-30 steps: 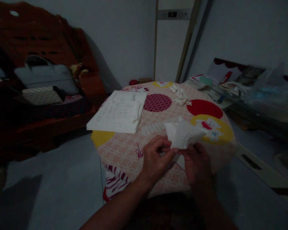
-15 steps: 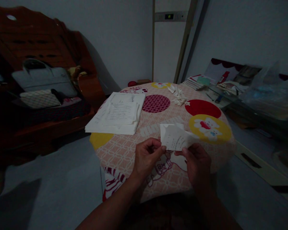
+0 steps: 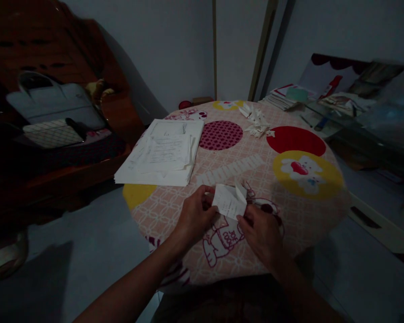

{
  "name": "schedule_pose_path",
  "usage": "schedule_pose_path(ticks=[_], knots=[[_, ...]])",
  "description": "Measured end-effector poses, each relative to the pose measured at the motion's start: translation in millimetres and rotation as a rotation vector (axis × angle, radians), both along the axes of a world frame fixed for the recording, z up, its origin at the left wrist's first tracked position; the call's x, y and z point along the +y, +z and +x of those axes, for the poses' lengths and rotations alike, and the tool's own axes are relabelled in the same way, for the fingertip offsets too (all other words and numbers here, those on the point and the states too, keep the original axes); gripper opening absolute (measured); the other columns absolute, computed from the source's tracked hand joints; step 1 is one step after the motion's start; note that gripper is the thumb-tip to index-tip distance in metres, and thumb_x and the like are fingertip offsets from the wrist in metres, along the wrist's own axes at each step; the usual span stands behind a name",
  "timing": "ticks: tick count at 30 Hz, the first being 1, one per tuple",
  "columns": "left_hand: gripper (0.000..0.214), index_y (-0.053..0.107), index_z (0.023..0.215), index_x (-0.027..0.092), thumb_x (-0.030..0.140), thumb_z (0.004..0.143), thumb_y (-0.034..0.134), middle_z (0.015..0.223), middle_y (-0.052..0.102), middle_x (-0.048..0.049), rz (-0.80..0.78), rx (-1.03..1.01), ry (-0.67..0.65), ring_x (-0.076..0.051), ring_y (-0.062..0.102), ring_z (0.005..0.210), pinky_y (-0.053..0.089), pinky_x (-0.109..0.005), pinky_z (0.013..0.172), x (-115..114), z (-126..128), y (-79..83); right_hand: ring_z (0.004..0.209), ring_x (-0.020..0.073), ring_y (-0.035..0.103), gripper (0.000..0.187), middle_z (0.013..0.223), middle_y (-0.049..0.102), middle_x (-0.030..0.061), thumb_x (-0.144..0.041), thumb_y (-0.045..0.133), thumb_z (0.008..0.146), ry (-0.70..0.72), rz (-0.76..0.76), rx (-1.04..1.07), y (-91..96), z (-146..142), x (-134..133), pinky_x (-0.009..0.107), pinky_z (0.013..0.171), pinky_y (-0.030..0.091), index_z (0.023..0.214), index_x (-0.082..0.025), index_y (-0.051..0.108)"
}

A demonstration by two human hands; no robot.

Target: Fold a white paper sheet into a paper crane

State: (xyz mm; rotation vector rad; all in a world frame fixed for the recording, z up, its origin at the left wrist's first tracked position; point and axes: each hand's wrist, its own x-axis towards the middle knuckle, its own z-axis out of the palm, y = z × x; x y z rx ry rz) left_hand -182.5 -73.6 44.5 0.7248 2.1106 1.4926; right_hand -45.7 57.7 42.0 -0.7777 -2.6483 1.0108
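"White folded paper (image 3: pixel 226 204), printed on one side, is sitting between the left hand (image 3: pixel 195 213) and the right hand (image 3: pixel 261 229), over the near half of a cloth-covered worktop (image 3: pixel 164 215). Whether it is touching down, I cannot tell."

"What are the hands doing?"

"The left hand is pinching the left edge between thumb and fingers; the right hand is gripping the lower right corner with its fingertips."

"How is it likely to be handling?"

"It is looking light and limp, probably creasing or tearing easily, so the outer edges are offering the safest hold for a gentle pinch."

"Which way is it pointing?"

"Its print is facing up, and a flap (image 3: pixel 241 194) is standing at the upper right. The longer run is seemingly going from hand to hand, dipping slightly rightward, but the fold is hiding the true long axis."
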Motion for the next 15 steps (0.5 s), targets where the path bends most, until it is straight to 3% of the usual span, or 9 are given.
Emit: schedule_pose_path(ticks=[4, 6, 8, 12, 15], knots=[[0.055, 0.049, 0.126, 0.023, 0.009, 0.075, 0.059, 0.082, 0.065, 0.0012, -0.173, 0.316, -0.063, -0.015, 0.062, 0.068, 0.050, -0.027, 0.065, 1.3, -3.8, 0.8, 0.071, 0.0207, 0.066, 0.011, 0.078, 0.071, 0.0061, -0.022, 0.055, 0.087, 0.066, 0.204, -0.118, 2.3, -5.5, 0.3, 0.029, 0.060, 0.035, 0.080, -0.019, 0.062], [0.056, 0.048, 0.127, 0.021, 0.008, 0.074, 0.062, 0.097, 0.064, -0.0038, -0.187, 0.488, -0.018, -0.018, 0.062, 0.083, 0.052, -0.031, 0.074, 2.0, -2.6, -2.3, 0.067, 0.0194, 0.065, 0.012, 0.074, 0.070, 0.0045, -0.022, 0.055, 0.087, 0.070, 0.263, -0.121, -0.4, -5.3, -0.2, 0.029, 0.058, 0.032, 0.077, -0.019, 0.061], [0.044, 0.053, 0.117, 0.019, 0.006, 0.075, 0.061, 0.106, 0.061, -0.0077, -0.167, 0.645, -0.019, -0.021, 0.059, 0.096, 0.052, -0.035, 0.083, 2.4, -1.1, -7.9, 0.064, 0.0183, 0.063, 0.014, 0.071, 0.069, 0.0035, -0.023, 0.055, 0.087, 0.072, 0.289, -0.121, -2.1, -4.9, 0.0, 0.029, 0.058, 0.030, 0.075, -0.019, 0.060], [0.019, 0.060, 0.099, 0.017, 0.007, 0.087, 0.050, 0.099, 0.064, -0.0075, -0.077, 0.818, -0.311, -0.019, 0.061, 0.093, 0.054, -0.031, 0.080, -0.6, 0.7, -20.7, 0.059, 0.0165, 0.060, 0.016, 0.066, 0.067, 0.0025, -0.026, 0.057, 0.087, 0.102, 0.254, -0.172, 3.4, -8.8, 6.9, 0.029, 0.056, 0.027, 0.072, -0.019, 0.059], [0.026, 0.059, 0.117, 0.017, 0.015, 0.093, 0.050, 0.113, 0.065, -0.0102, -0.044, 0.918, -0.452, -0.021, 0.061, 0.102, 0.056, -0.035, 0.086, -8.5, 1.9, -25.7, 0.057, 0.0156, 0.058, 0.020, 0.062, 0.066, 0.0019, -0.028, 0.058, 0.086, 0.154, 0.195, -0.224, 10.1, -13.1, 14.6, 0.028, 0.055, 0.025, 0.067, -0.019, 0.057]])
